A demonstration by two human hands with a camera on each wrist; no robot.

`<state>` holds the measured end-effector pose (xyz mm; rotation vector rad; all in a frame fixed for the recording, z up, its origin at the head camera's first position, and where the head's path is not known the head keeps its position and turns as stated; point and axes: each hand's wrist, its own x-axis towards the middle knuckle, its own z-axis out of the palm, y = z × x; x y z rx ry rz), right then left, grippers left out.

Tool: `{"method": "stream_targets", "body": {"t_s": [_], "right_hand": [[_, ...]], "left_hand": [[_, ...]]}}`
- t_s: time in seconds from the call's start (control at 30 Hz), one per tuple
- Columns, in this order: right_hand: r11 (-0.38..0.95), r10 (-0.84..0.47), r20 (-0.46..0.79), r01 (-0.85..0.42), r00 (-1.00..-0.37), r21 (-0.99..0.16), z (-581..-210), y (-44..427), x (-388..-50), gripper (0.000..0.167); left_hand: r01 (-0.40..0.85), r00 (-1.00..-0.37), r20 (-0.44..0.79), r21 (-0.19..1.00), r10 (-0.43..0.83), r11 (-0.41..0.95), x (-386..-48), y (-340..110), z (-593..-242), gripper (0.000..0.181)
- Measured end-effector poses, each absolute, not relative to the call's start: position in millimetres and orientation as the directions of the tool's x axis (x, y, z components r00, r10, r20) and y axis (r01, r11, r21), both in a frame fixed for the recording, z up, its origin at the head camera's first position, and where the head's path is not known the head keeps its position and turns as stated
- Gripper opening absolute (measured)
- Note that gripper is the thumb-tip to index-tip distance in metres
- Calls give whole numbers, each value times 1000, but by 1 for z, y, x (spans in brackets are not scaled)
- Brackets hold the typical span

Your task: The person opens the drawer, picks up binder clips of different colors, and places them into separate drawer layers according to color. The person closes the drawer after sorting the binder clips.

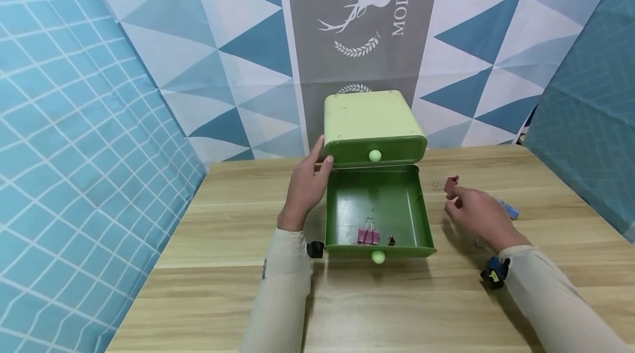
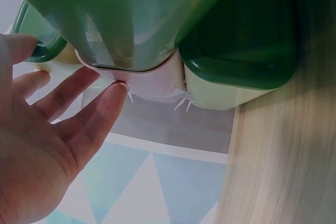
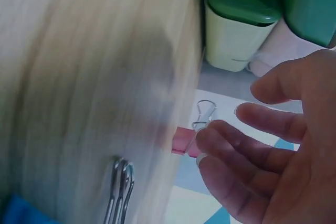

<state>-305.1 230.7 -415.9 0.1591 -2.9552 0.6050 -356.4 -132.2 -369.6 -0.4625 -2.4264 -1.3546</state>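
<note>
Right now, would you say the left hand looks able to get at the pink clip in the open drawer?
Probably yes: the left hand is empty and beside the open drawer, whose top is uncovered, and nothing lies over the pink clip near its front.

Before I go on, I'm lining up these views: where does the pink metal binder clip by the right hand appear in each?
Head: the pink metal binder clip is right of centre, by the right hand.
Left wrist: not in it.
Right wrist: slightly below centre.
Shared landmark: the green-fronted drawer cabinet, near centre, top and upper right respectively.
</note>
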Motion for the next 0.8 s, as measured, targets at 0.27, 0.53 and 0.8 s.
{"method": "stream_targets", "body": {"t_s": [0.27, 0.53, 0.8], "right_hand": [[938, -96, 27, -99, -995, -333, -422, 232, -316, 43], [949, -128, 29, -131, -991, -285, -421, 232, -322, 48], [949, -133, -3, -127, -991, -288, -424, 236, -326, 44]], "left_hand": [[426, -895, 431, 755, 113, 498, -356, -133, -373, 55], [426, -895, 431, 753, 113, 501, -357, -133, -371, 55], [423, -897, 425, 747, 121, 513, -357, -132, -372, 56]]}}
